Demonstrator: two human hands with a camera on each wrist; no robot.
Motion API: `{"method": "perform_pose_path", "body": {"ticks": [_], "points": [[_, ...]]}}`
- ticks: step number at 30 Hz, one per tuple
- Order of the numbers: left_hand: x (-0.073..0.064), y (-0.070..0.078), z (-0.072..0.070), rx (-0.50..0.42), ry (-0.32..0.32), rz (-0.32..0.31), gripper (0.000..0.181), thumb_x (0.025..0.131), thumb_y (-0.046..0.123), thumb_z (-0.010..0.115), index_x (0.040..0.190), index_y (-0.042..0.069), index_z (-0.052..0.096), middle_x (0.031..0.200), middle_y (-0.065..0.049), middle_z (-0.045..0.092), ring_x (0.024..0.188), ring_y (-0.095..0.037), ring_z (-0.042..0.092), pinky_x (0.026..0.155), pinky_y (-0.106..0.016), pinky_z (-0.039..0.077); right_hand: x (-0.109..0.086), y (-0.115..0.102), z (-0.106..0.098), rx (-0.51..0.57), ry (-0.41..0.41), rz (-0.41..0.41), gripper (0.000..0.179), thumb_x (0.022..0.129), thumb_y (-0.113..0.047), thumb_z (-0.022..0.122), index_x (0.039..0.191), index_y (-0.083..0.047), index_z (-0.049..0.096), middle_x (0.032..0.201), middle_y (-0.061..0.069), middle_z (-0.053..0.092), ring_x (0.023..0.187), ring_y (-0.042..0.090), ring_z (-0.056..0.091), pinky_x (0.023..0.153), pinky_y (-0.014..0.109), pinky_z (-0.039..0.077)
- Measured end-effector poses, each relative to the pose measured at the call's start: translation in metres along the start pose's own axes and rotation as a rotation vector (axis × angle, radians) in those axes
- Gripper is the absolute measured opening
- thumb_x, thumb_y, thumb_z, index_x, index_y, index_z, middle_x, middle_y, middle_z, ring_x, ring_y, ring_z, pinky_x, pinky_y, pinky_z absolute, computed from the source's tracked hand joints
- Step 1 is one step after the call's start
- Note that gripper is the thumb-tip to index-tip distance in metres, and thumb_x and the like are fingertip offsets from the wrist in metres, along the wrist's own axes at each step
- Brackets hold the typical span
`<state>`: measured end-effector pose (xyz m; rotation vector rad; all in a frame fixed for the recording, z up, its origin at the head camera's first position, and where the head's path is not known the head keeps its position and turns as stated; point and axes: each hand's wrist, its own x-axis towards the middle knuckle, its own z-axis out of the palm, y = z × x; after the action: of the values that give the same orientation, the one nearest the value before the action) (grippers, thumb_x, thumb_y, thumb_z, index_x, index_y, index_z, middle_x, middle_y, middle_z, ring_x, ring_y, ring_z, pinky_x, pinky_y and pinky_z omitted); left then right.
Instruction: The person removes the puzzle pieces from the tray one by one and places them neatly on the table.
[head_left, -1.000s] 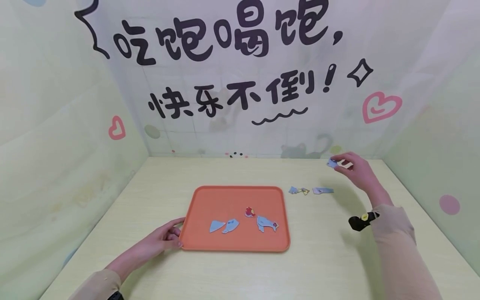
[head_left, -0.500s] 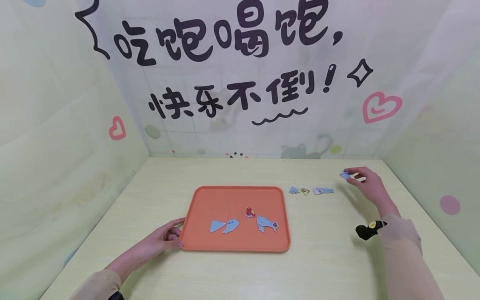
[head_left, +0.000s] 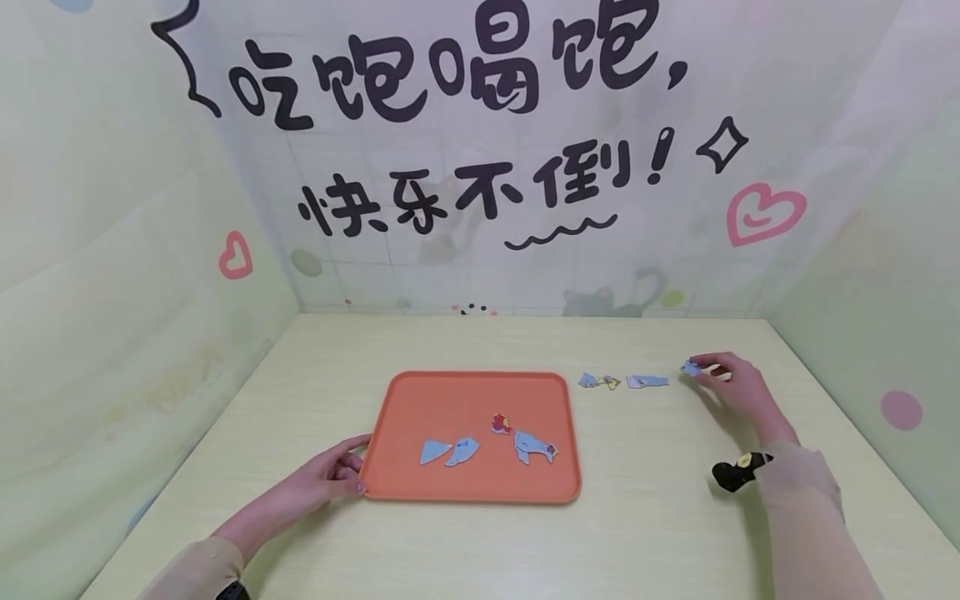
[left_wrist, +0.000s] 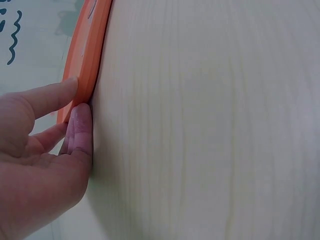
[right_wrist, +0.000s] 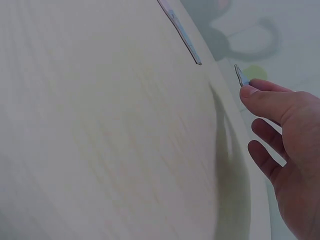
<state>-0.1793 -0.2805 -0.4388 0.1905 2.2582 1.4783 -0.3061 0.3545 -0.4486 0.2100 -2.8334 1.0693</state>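
Note:
My right hand (head_left: 738, 387) pinches a small flat blue puzzle piece (head_left: 691, 367) between thumb and forefinger, a little above the table at the back right. In the right wrist view the piece (right_wrist: 241, 75) shows edge-on, raised off the surface. Left of it lie a blue-and-lilac piece (head_left: 647, 382) and a blue-and-yellow piece (head_left: 589, 380). With thumb and fingers, my left hand (head_left: 330, 475) grips the left edge of an orange tray (head_left: 472, 492), near its front corner. On the tray lie a blue triangular piece (head_left: 432, 452), a curved blue piece (head_left: 462, 452), a red piece (head_left: 500, 424) and a larger blue piece (head_left: 532, 447).
The pale wooden table (head_left: 480, 550) is bounded by a printed cloth backdrop (head_left: 465, 275) at the back and cloth sides left and right. A black strap device (head_left: 738, 472) is on the right wrist.
My right hand has moved toward me, slightly right, and lower with the blue puzzle piece, nearing the table. The left hand and the tray have stayed in place.

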Motion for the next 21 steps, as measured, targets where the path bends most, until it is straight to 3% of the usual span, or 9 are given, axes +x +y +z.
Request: {"method": "perform_pose_path", "body": {"ticks": [5, 21], "points": [[0.000, -0.001, 0.000, 0.010, 0.008, -0.002, 0.079, 0.092, 0.012, 0.067, 0.156, 0.002, 0.021, 0.125, -0.018, 0.047, 0.100, -0.016, 0.049, 0.080, -0.021, 0.046, -0.003, 0.002, 0.005, 0.005, -0.036, 0.038, 0.040, 0.100, -0.020, 0.058, 0.135, -0.002, 0.056, 0.136, 0.027, 0.052, 0.116, 0.040, 0.050, 0.086, 0.044, 0.045], [0.000, 0.000, 0.000, -0.002, 0.003, 0.024, 0.079, 0.093, 0.012, 0.067, 0.156, 0.001, 0.020, 0.124, -0.019, 0.045, 0.100, -0.014, 0.048, 0.081, -0.020, 0.045, 0.000, 0.013, 0.008, -0.019, -0.094, 0.022, 0.041, 0.098, -0.020, 0.061, 0.134, 0.000, 0.056, 0.129, 0.027, 0.056, 0.110, 0.036, 0.054, 0.089, 0.041, 0.043]]}}
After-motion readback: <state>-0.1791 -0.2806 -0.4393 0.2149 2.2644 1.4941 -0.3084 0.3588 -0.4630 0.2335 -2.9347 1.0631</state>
